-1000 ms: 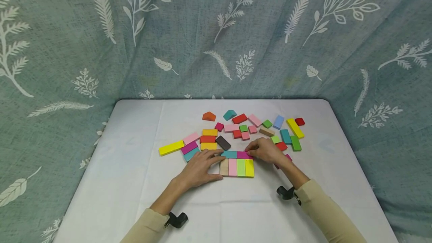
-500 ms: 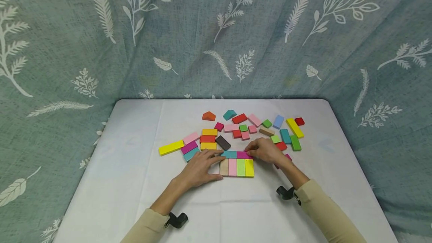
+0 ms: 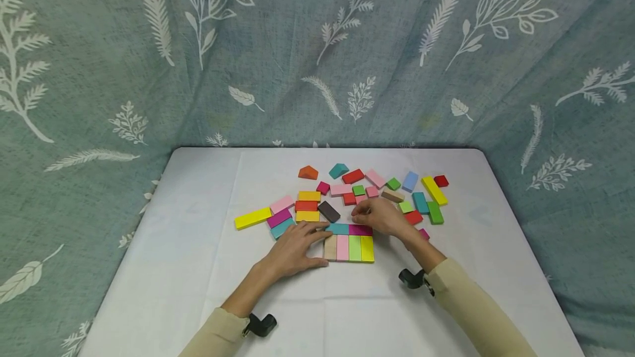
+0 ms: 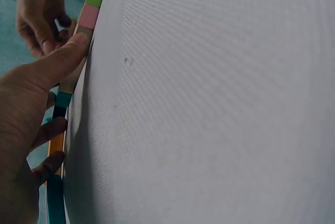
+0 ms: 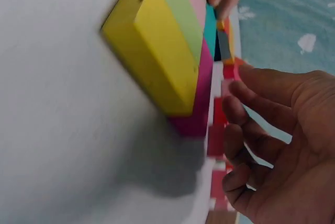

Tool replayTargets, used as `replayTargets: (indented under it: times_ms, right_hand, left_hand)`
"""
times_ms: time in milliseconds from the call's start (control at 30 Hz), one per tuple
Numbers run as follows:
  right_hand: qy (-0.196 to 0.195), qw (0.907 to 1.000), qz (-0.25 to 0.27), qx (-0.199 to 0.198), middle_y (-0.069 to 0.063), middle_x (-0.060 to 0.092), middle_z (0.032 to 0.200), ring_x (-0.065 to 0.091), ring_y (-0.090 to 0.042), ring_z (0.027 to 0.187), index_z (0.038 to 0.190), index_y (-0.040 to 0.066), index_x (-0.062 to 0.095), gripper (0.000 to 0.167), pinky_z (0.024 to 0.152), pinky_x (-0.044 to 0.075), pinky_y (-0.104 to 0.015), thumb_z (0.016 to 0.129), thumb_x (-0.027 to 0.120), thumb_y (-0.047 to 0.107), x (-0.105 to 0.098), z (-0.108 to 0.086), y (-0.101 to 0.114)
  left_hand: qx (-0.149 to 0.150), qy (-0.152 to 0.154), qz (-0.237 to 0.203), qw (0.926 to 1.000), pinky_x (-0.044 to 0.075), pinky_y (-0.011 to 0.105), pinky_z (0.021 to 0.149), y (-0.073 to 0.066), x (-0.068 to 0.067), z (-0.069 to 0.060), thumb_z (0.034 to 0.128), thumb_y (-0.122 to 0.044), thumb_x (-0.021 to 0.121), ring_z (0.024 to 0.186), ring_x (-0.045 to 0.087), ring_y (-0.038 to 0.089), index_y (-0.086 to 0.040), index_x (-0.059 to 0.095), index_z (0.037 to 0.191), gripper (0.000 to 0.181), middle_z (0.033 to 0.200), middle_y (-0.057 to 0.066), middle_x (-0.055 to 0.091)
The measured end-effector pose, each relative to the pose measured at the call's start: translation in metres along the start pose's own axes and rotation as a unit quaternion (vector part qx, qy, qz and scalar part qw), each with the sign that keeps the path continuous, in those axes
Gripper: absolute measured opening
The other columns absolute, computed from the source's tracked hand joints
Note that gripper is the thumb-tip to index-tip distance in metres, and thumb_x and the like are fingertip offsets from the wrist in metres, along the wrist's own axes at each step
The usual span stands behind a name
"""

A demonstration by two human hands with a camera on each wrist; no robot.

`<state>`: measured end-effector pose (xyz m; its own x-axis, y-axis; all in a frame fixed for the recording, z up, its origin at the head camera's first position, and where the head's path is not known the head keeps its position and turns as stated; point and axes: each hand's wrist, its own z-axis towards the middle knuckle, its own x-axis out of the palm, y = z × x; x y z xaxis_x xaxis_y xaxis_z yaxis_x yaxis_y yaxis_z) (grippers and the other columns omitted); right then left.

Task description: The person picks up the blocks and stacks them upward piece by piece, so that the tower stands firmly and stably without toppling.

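Four-sided wooden blocks lie joined in a flat group in the head view: a natural wood block [image 3: 330, 248], a pink block [image 3: 343, 248], a light green block [image 3: 354, 248] and a yellow block [image 3: 367, 250] side by side. Along their far ends run a teal block [image 3: 339, 228] and a magenta block [image 3: 360, 230]. My left hand [image 3: 296, 249] rests at the group's left end, its thumb touching the wood block and a fingertip at the teal one. Just beyond the magenta block hovers my right hand [image 3: 384, 217], fingers loosely bent with nothing between them, as the right wrist view confirms.
A dark block [image 3: 329, 211] lies just behind the group. Red and yellow blocks [image 3: 306, 206] are lined up to its left, near a long yellow block [image 3: 253, 218]. Several loose blocks spread behind and right, including a green block [image 3: 435, 212]. A patterned curtain [image 3: 278, 70] hangs behind the table.
My right hand has come off the magenta block and shifted slightly left and away from me. The left hand and the grouped blocks stay in place.
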<state>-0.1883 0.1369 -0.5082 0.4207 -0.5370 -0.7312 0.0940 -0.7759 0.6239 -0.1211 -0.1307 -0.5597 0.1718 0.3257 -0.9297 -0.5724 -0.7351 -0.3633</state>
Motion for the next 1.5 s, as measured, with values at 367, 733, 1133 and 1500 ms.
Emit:
replayTargets:
  times_ms: [367,733,1133,1500]
  right_hand:
    - [-0.011,0.9959,-0.088,-0.018,0.0,0.072,0.098,0.059,-0.016,0.086,0.123,0.014,0.073,0.045,0.082,0.051,-0.034,0.087,0.078,0.042,0.03,0.025,0.031]
    - [-0.014,0.9987,-0.049,-0.003,-0.001,0.07,0.099,0.059,-0.018,0.089,0.121,0.013,0.071,0.036,0.089,0.051,-0.036,0.089,0.079,0.028,0.03,0.028,0.035]
    - [-0.018,0.9947,0.101,0.007,-0.004,0.069,0.108,0.06,-0.021,0.096,0.117,0.014,0.075,0.025,0.086,0.053,-0.035,0.093,0.073,0.021,0.01,0.013,0.021]
    - [0.09,0.9872,0.131,-0.011,0.003,0.071,0.102,0.057,-0.021,0.099,0.108,0.017,0.079,0.018,0.086,0.049,-0.036,0.09,0.076,0.019,-0.008,-0.039,0.011]
  left_hand:
    - [0.016,-0.005,-0.005,0.9998,0.038,0.051,0.109,0.001,-0.001,-0.003,0.0813,-0.063,0.074,0.138,0.042,0.02,-0.032,0.054,0.146,0.074,0.154,-0.008,0.045]
    - [0.011,0.004,-0.007,0.9999,0.038,0.051,0.11,0.001,-0.002,-0.002,0.0811,-0.063,0.074,0.14,0.04,0.019,-0.033,0.053,0.147,0.075,0.155,-0.009,0.044]
    - [0.014,0.001,-0.008,0.9999,0.039,0.051,0.108,0.001,-0.003,-0.002,0.0806,-0.062,0.075,0.138,0.042,0.021,-0.032,0.055,0.145,0.074,0.154,-0.007,0.045]
    - [0.014,0.004,-0.019,0.9997,0.038,0.052,0.109,0.002,-0.004,-0.002,0.0792,-0.064,0.075,0.14,0.04,0.021,-0.032,0.054,0.146,0.077,0.155,-0.006,0.044]
